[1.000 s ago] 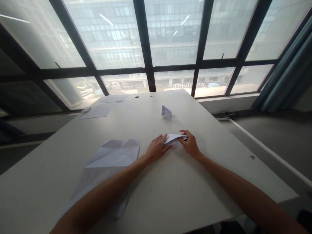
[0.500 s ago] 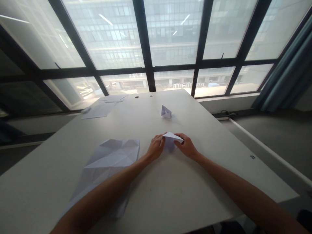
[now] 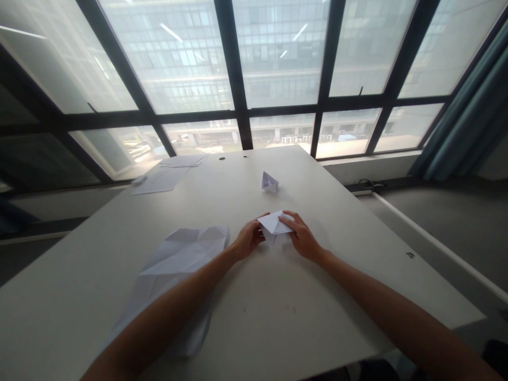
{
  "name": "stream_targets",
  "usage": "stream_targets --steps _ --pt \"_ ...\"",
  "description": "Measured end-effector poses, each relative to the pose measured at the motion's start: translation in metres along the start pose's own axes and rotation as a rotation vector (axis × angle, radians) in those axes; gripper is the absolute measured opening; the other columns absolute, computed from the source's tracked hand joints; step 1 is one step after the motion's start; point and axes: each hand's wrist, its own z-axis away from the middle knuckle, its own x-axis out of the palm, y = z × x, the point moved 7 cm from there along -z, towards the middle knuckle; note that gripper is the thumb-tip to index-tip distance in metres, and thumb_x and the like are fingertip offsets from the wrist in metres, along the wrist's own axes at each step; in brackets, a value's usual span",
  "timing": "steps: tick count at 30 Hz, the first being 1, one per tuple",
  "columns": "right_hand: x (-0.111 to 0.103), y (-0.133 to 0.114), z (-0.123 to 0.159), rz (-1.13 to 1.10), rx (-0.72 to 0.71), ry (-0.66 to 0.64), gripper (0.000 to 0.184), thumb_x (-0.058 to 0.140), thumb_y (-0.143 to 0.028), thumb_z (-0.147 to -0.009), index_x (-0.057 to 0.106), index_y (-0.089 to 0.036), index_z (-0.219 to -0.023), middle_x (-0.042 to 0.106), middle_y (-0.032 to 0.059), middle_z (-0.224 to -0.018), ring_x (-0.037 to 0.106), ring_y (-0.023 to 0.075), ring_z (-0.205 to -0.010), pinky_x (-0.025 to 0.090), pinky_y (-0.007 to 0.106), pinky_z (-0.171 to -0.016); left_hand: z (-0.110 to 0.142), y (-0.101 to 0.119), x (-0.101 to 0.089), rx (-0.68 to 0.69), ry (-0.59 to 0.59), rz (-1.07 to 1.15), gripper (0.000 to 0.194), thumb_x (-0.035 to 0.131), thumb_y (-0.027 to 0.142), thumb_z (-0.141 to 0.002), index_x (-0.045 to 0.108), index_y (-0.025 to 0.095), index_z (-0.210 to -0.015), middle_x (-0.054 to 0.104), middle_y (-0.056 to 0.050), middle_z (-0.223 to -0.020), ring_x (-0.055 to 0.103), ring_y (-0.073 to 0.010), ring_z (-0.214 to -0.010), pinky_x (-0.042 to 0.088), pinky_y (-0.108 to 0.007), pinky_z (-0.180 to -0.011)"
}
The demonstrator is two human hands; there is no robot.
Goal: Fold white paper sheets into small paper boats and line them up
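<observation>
A piece of white folded paper point(image 3: 273, 222) with pointed corners is held between my two hands, slightly raised over the table. My left hand point(image 3: 249, 239) is closed on its left edge, with the fingers partly behind the paper. On the other side my right hand point(image 3: 302, 235) pinches it, fingers lying across the top face and the thumb hidden or below. Beyond them stands a small folded paper figure point(image 3: 270, 182), upright on the white table point(image 3: 278, 296). A large creased sheet of paper point(image 3: 178, 259) lies to the left, partly under my left forearm.
Flat paper sheets point(image 3: 159, 180) lie at the table's far left corner. Tall windows with dark frames point(image 3: 238, 111) rise behind the table. A blue curtain point(image 3: 448, 132) hangs at the right, and a white rail point(image 3: 432, 243) runs along the floor there.
The folded paper has gone from lying low under my hands to being lifted and turned, its broad face now upward. My right hand has shifted slightly left, its fingers now on top.
</observation>
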Motion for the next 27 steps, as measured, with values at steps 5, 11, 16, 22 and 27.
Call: stream_targets --steps 5,11,16,22,27 --pt "-0.001 -0.002 0.0 -0.084 -0.095 0.021 0.071 0.039 0.004 -0.075 0.053 -0.027 -0.137 0.043 0.0073 -0.145 0.038 0.0226 -0.137 0.031 0.045 -0.115 0.004 -0.001 0.006 -0.081 -0.034 0.161 0.045 0.057 0.039 -0.088 0.059 0.018 -0.128 0.069 -0.008 -0.102 0.067 -0.0176 -0.081 0.056 -0.028 -0.072" --pt "-0.004 -0.01 0.001 -0.189 -0.102 0.003 0.08 0.045 0.001 -0.071 0.039 -0.027 -0.146 0.035 0.0085 -0.151 0.032 0.0259 -0.14 0.034 0.046 -0.113 0.0 0.001 0.002 0.073 -0.039 0.104 0.066 0.081 0.025 -0.073 0.055 0.02 -0.133 0.066 -0.009 -0.116 0.066 -0.0181 -0.09 0.055 -0.027 -0.073" --pt "-0.005 0.017 0.001 -0.443 0.17 0.122 0.072 0.056 -0.017 -0.08 0.032 -0.026 -0.147 0.039 0.0143 -0.147 0.061 0.0199 -0.098 0.056 0.034 -0.078 0.0 0.006 -0.001 0.153 0.022 0.04 0.077 0.083 0.031 -0.072 0.048 0.02 -0.139 0.064 -0.011 -0.12 0.065 -0.0202 -0.094 0.056 -0.03 -0.075" --pt "-0.004 0.044 0.0 -0.469 0.321 0.213 0.065 0.064 -0.021 -0.075 0.044 -0.023 -0.137 0.054 0.0126 -0.132 0.058 0.0101 -0.068 0.053 0.026 -0.063 0.005 0.008 0.007 0.244 0.04 -0.321 0.092 0.08 0.034 -0.074 0.03 0.021 -0.15 0.063 -0.015 -0.121 0.067 -0.025 -0.096 0.057 -0.039 -0.079" --pt "-0.008 0.047 0.0 -0.225 0.261 0.172 0.05 0.059 -0.014 -0.074 0.058 -0.02 -0.124 0.06 0.0102 -0.124 0.061 0.0178 -0.089 0.055 0.032 -0.074 0.016 0.025 0.013 0.601 0.174 -1.022 0.065 0.07 0.025 -0.082 0.044 0.024 -0.142 0.03 -0.011 -0.156 0.039 -0.0303 -0.137 0.04 -0.047 -0.109"
